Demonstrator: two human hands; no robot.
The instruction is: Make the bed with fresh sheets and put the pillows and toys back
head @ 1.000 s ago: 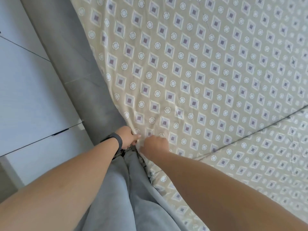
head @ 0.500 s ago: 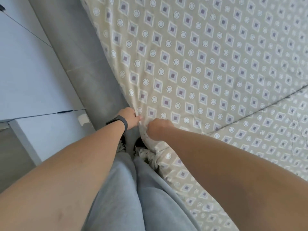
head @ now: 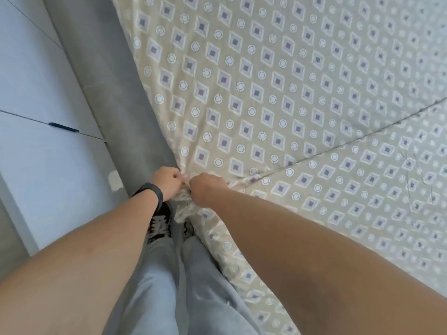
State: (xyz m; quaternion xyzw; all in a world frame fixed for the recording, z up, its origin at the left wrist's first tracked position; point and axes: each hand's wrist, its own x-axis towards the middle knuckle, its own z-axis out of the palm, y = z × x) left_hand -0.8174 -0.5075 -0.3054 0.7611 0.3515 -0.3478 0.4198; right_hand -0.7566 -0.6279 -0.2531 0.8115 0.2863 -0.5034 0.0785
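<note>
The bed (head: 314, 250) fills the right and far side of the view, and the patterned sheet (head: 278, 93) covers all of it that shows, lying mostly flat, with a straight seam or crease running from the near corner out to the right. Along the left runs the grey padded bed frame (head: 101, 88), and the sheet's edge follows it closely, which suggests that side is already drawn down. Left of the frame stands a white cabinet (head: 36, 117).

The person stands at the near corner in grey trousers (head: 169, 286), a dark patterned shoe (head: 159, 226) showing below the wrists. This is probably the best spot for pulling the corner fabric taut.

The left hand (head: 167, 181), with a black wristband (head: 154, 192), and the right hand (head: 205, 189) meet at the corner, almost touching. Each grip is closed, fingers curled on a bunched gather of sheet (head: 183, 206) that hangs between them. Creases fan from this point across the sheet, so the fabric looks under tension. Most likely the corner is being fitted or tucked. No pillows or toys are in view.
</note>
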